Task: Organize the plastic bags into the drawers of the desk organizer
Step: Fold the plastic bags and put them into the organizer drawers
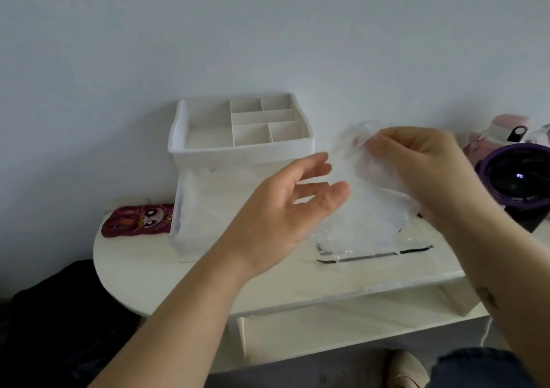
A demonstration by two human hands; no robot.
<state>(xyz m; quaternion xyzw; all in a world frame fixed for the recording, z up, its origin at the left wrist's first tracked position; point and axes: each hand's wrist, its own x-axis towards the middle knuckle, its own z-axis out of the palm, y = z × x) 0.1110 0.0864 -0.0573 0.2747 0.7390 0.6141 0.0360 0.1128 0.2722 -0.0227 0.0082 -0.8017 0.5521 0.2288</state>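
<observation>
We see a clear plastic bag (367, 188) held up above the desk (143, 274), just right of the desk organizer (241, 146). It is so transparent and blurred that its edges are hard to trace, and its lower part merges with a second clear bag (372, 253) lying flat on the desk, which shows a black strip and small print we cannot read. The held bag looks crinkled and limp, with pale glints. The right hand (422, 164) pinches its upper edge, fingers (378, 143) curled onto the film. The left hand (279, 203) is spread and relaxed just beside the bag, holding nothing; whether its thumb touches the plastic we cannot tell. The organizer's lower drawer (186, 218) stands pulled out, with what seems to be crumpled clear plastic inside, partly hidden behind the left hand. Left of it lies a maroon cartoon pouch (137, 219). At the right edge a purple-rimmed round container (518, 176) and a pink bottle (506, 127) are cut off.
</observation>
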